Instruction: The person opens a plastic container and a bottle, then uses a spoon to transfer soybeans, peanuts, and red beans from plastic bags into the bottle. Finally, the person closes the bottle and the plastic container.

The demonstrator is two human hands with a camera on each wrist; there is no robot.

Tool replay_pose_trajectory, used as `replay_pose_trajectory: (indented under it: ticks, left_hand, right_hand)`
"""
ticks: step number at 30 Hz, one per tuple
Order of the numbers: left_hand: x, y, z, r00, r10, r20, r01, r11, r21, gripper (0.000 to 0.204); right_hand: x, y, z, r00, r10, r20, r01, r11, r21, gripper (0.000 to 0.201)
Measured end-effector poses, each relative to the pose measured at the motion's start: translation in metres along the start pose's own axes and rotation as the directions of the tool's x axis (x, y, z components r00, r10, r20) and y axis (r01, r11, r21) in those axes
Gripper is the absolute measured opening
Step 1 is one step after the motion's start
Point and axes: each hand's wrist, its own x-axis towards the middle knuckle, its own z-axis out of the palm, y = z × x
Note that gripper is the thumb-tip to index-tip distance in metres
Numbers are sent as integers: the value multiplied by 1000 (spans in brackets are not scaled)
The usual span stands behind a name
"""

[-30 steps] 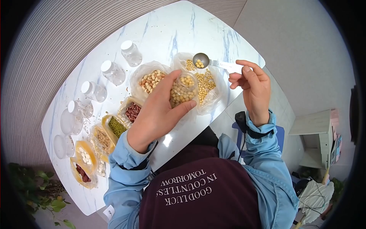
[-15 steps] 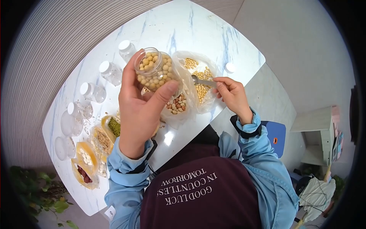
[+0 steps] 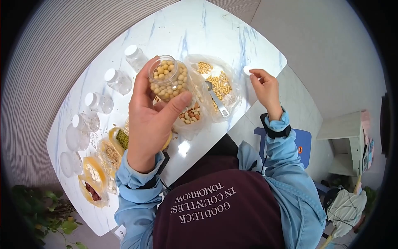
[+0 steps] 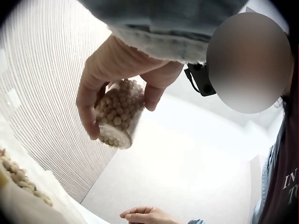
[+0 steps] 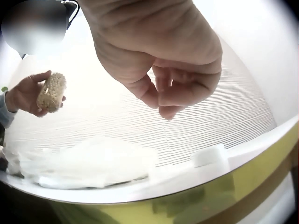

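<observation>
My left hand [image 3: 159,103] grips a small clear jar [image 3: 168,78] nearly full of soybeans, held up and tilted above the marble table [image 3: 199,29]. The left wrist view shows the same jar [image 4: 117,112] between thumb and fingers. A metal measuring spoon [image 3: 217,99] lies in the open soybean bag [image 3: 219,81]. My right hand [image 3: 257,76] holds nothing and hovers at the table's right edge, over a white lid [image 3: 247,69]. In the right wrist view its fingers [image 5: 170,109] hang loosely curled just above that lid [image 5: 210,156], not touching it.
A bag of peanuts [image 3: 190,115] lies under the raised jar. Capped empty jars [image 3: 117,79] line the table's left side, with loose lids near them. Small bags of mung beans [image 3: 122,138] and other seeds [image 3: 94,174] run along the near-left edge. A blue stool [image 3: 304,145] stands lower right.
The right hand laid the spoon down in the soybean bag and moved right to the white lid. The left hand lifted the jar off the table and holds it raised.
</observation>
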Motion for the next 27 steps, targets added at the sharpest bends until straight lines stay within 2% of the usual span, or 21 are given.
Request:
replay_pose_trajectory:
  ticks: [2, 3, 6, 9, 14, 17, 18, 21, 23, 24, 27]
  left_hand:
    - [0, 0, 1, 1000, -16, 27, 15, 999, 38, 67]
    - [-1, 0, 1, 999, -23, 39, 21, 998, 58, 67]
    - [-3, -2, 2, 994, -67, 84, 61, 996, 72, 68]
    - [-4, -7, 1, 985, -114, 128, 95, 985, 141, 70]
    - [-5, -7, 1, 972, -136, 193, 79, 957, 279, 70]
    - [-6, -6, 2, 966, -141, 218, 90, 969, 229, 70]
    - [-6, -3, 1, 948, -192, 254, 157, 976, 152, 70]
    - [-4, 8, -1, 890, -277, 362, 317, 947, -57, 70]
    - [-5, 9, -2, 865, -278, 416, 376, 911, -171, 70]
    - [-7, 8, 0, 889, -252, 383, 319, 940, -122, 70]
    - [-10, 1, 6, 931, -193, 311, 192, 981, 34, 70]
  right_hand:
    - [9, 2, -2, 990, -132, -57, 121, 978, -168, 27]
    - [14, 6, -4, 990, -138, 22, 139, 965, -224, 32]
    - [15, 6, 6, 982, -176, 67, 188, 877, -442, 35]
    - [17, 15, 11, 969, -126, 211, 209, 873, -442, 38]
    - [20, 20, 10, 953, -147, 264, 260, 844, -469, 37]
    - [25, 19, 5, 943, -123, 311, 259, 855, -449, 36]
    - [27, 18, 3, 936, -110, 334, 258, 861, -439, 36]
    - [24, 5, -3, 964, -145, 223, 209, 932, -298, 37]
    - [17, -28, -12, 976, -141, 163, 153, 986, -63, 39]
    - [13, -45, -18, 983, -129, 131, 122, 991, 58, 40]
    - [-3, -89, -36, 943, -314, 110, 270, 915, 299, 41]
